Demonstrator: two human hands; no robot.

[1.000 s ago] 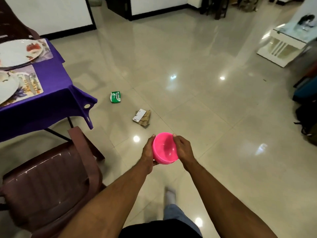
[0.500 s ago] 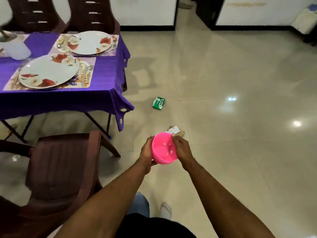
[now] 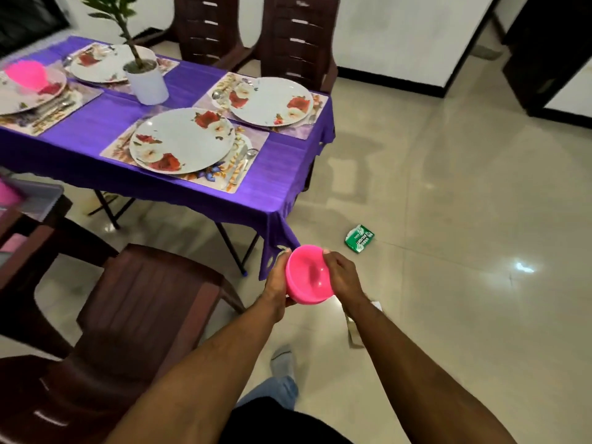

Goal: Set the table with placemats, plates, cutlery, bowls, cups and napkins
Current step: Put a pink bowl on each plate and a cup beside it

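Holding pink bowl (image 3: 308,276) two-handed | near table corner (image 3: 326,100) | floor (image 3: 464,187) open rightward

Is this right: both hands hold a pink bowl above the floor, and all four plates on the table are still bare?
Not quite. In the head view both hands, left hand and right hand, do hold the pink bowl above the floor, but the far-left plate already carries a second pink bowl.

The bowl (image 3: 308,277) in my hands is bright pink. The tablecloth (image 3: 179,88) is purple; the white plates (image 3: 182,140) carry red flowers on floral placemats (image 3: 256,141). Chairs (image 3: 141,302) are dark brown, the floor packet (image 3: 359,238) green.
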